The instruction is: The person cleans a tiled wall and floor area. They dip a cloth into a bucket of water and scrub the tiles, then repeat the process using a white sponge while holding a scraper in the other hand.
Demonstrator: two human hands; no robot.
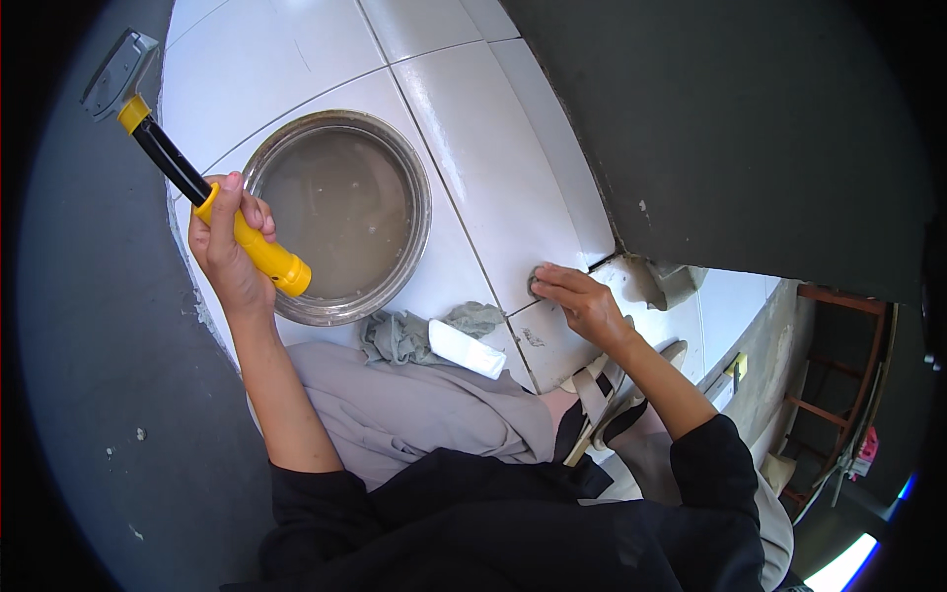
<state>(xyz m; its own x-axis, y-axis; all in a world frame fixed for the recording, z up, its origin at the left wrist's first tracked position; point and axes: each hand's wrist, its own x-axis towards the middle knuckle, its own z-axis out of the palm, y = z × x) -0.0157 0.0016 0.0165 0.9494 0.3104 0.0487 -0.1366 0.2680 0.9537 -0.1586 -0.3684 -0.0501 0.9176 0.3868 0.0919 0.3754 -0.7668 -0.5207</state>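
My left hand (227, 247) grips the yellow-and-black handle of a long scraper (256, 249), its metal head raised at upper left, over the left edge of a round metal pot (419, 222) of cloudy grey-brown water. On the white floor tiles (464, 138), my right hand (577, 301) has its fingers together on a small grey wad (536, 280), mostly hidden beneath the fingertips, pressed near a tile joint. Between the pot and my lap lie a crumpled grey cloth (390, 340) and a white folded item or packet (464, 350).
Dark grey surfaces (710, 138) border the tiles at left and upper right. A grey stained recess or lump (671, 288) sits beside my right hand. Sandals (641, 385) are under me. At far right are a rusty ladder-like frame (834, 414) and a small yellow item (738, 367).
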